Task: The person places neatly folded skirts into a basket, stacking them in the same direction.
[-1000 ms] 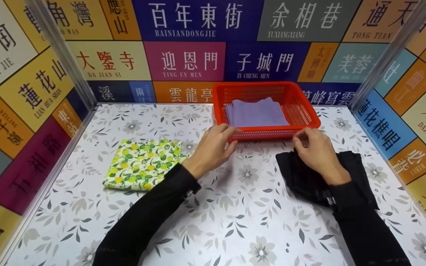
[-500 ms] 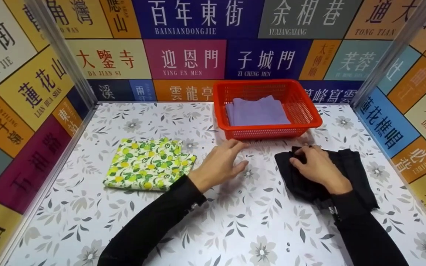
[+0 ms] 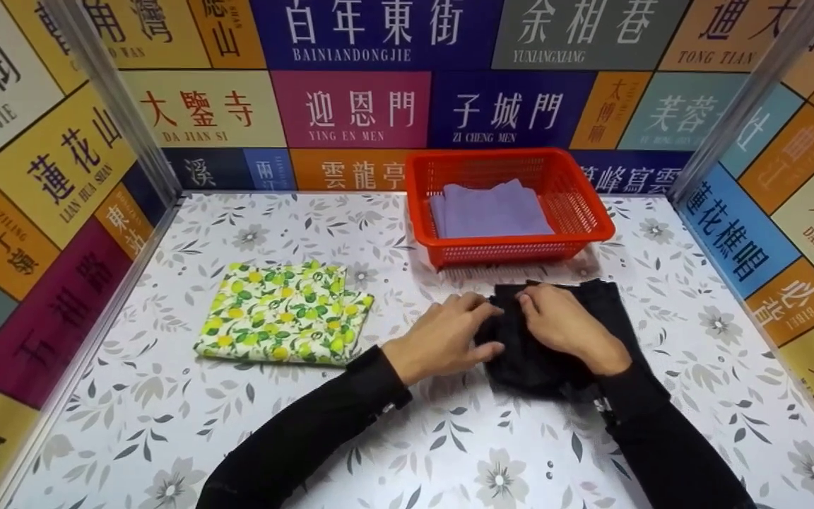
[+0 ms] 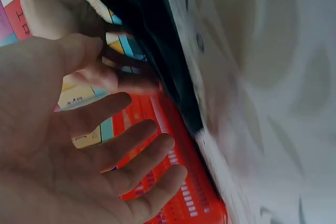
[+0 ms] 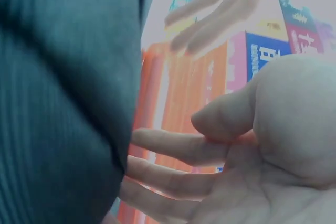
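Note:
A folded black cloth (image 3: 591,304) lies on the table at right of centre, just in front of the red basket. Its fabric (image 5: 58,98) looks finely ribbed in the right wrist view. My right hand (image 3: 566,329) rests on its top, fingertips against the cloth and the thumb not wrapped round it. At the cloth's left edge is my left hand (image 3: 442,336), fingers spread and reaching to the fabric. In the left wrist view, the left hand's fingers (image 4: 142,156) stand apart with nothing gripped. Part of the cloth is hidden under the right hand and sleeve.
A red plastic basket (image 3: 513,253) holding a folded lilac cloth (image 3: 492,208) stands at the back against the sign-covered wall. On the left lies a folded lemon-print cloth (image 3: 280,311). Patterned side walls border the floral table (image 3: 449,452).
The black cloth has slid left along with my right hand, which came down onto it from above. My left hand moved right and toward me, reaching the cloth's left edge.

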`<control>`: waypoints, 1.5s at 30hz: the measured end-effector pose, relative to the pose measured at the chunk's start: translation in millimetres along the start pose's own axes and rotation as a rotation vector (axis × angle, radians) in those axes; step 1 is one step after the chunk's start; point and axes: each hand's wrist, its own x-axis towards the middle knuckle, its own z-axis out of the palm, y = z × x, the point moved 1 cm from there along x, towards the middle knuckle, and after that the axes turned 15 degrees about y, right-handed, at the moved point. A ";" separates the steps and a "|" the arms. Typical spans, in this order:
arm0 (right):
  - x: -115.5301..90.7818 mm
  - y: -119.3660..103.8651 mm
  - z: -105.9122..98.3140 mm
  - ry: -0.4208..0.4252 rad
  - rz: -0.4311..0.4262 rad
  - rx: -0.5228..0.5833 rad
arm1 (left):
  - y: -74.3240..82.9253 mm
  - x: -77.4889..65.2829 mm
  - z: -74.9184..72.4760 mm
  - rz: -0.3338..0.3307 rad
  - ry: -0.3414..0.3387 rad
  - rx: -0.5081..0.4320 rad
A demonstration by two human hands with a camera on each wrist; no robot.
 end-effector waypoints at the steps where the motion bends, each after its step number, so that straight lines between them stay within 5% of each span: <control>1: 0.7 -5.1 2.1 -0.005 0.002 0.001 | 2.4 -1.8 1.1 0.006 -0.020 0.012; 10: 4.2 -36.8 18.8 -0.047 -0.039 0.057 | 4.6 -17.9 6.5 -0.009 -0.199 0.167; 23: 0.8 -32.2 1.1 -0.004 -0.082 0.142 | -37.2 -34.3 -18.5 -0.095 -0.294 0.161; 29: 2.6 -22.5 -11.0 0.023 -0.044 0.136 | -58.2 -48.4 -33.1 -0.132 -0.280 0.095; 37: 0.3 -13.7 -7.0 -0.061 0.092 0.133 | -76.7 -61.9 -49.4 -0.188 -0.263 0.037; 41: -1.0 -11.7 0.2 -0.109 0.143 0.142 | -77.9 -65.6 -53.8 -0.224 -0.202 -0.033; 45: -0.6 -8.9 2.9 -0.131 0.191 0.112 | -73.7 -69.2 -56.6 -0.333 -0.097 -0.077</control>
